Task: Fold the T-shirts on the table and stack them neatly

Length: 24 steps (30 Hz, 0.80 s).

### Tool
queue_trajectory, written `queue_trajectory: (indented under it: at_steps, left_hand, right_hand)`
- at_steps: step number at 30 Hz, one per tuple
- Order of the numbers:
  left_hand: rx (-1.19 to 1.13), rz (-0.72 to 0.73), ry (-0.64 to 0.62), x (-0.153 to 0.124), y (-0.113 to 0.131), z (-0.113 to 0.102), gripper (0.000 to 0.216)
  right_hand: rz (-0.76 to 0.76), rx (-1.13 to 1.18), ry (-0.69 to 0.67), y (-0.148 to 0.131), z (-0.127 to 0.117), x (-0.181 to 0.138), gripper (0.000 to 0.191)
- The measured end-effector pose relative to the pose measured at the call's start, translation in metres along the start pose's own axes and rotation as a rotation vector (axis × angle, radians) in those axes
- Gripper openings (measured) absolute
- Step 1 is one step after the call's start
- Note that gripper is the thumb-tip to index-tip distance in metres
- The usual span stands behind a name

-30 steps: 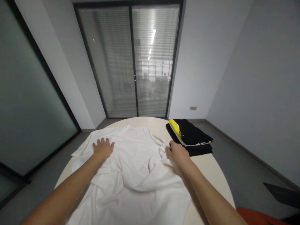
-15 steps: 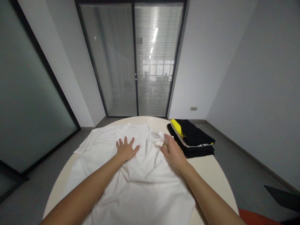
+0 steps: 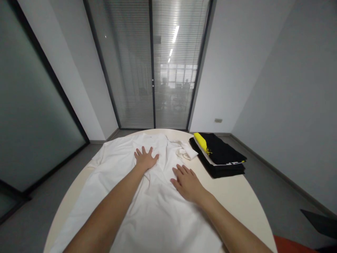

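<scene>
A white T-shirt point(image 3: 158, 207) lies spread over the round table, collar at the far side, with creases across its middle. My left hand point(image 3: 146, 159) rests flat on its upper chest, fingers spread. Lower and to the right, my right hand point(image 3: 187, 182) is over the shirt's right side, palm down, fingers stretched out and holding nothing. Beyond that hand the right sleeve point(image 3: 187, 151) lies bunched, its end close to a stack of folded dark clothes. The left sleeve reaches toward the table's left edge.
The folded black clothes point(image 3: 221, 151), with a yellow print on top, sit at the table's right rear. Pale tabletop point(image 3: 237, 203) shows along the right rim. A glass door with blinds point(image 3: 173, 98) stands behind. Something red point(image 3: 292, 244) is at the lower right.
My right hand has let go of the right sleeve and moved back toward me onto the shirt's side. My left hand has shifted slightly right and away from me, still flat.
</scene>
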State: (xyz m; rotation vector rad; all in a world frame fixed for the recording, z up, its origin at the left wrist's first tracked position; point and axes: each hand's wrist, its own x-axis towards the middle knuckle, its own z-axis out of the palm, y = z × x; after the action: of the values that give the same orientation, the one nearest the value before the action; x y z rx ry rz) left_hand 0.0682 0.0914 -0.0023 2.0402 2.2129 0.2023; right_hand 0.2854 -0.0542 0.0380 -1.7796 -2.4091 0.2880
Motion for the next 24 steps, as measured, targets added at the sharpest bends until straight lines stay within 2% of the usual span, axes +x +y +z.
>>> queue_trajectory:
  at_steps: [5, 14, 20, 24]
  left_hand:
    - [-0.007, 0.035, 0.027, 0.016, 0.003, 0.006, 0.087]
    - [-0.034, 0.057, 0.036, 0.053, 0.016, 0.012, 0.086]
    - [-0.144, 0.111, 0.175, 0.069, 0.027, 0.014, 0.075]
    - [-0.221, 0.188, 0.351, 0.063, 0.028, 0.001, 0.05]
  right_hand:
    - [0.071, -0.024, -0.058, 0.017, 0.007, 0.011, 0.069]
    - [0.15, -0.04, -0.02, 0.034, 0.017, 0.03, 0.072]
    - [0.168, 0.001, 0.009, 0.046, 0.014, 0.041, 0.071]
    - [0.149, 0.015, 0.026, 0.053, 0.015, 0.043, 0.072]
